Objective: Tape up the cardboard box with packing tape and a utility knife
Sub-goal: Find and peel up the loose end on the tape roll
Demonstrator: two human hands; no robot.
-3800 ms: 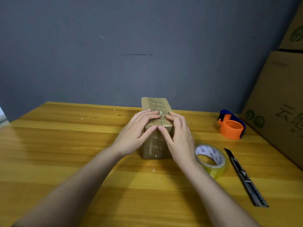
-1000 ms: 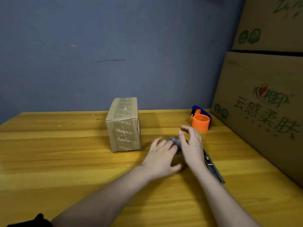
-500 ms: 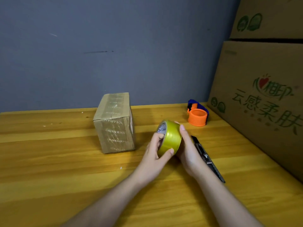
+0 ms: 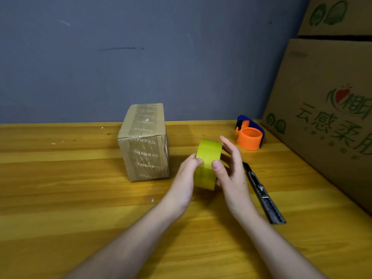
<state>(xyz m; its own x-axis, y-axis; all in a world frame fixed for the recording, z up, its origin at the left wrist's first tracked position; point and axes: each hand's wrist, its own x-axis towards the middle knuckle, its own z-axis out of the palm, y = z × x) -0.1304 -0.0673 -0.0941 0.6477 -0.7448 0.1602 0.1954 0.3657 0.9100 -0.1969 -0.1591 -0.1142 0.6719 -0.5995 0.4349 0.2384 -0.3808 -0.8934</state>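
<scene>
A small cardboard box (image 4: 144, 143), wrapped in printed clear tape, stands on the wooden table (image 4: 60, 198) left of centre. Just right of it I hold a yellowish roll of packing tape (image 4: 207, 160) upright above the table, its edge facing me. My left hand (image 4: 186, 178) grips the roll's left side. My right hand (image 4: 231, 170) holds its right side, thumb pressed on the outer tape surface and fingers spread behind. A grey utility knife (image 4: 261, 192) lies on the table right of my right hand.
An orange and blue tape dispenser (image 4: 249, 133) sits at the back right of the table. Large printed cardboard cartons (image 4: 326, 109) are stacked along the right edge. A grey wall (image 4: 141, 57) closes the back.
Both hands left the box, reached to the tape roll lying on the table and lifted it. The roll has since turned so its outer face points at me.
</scene>
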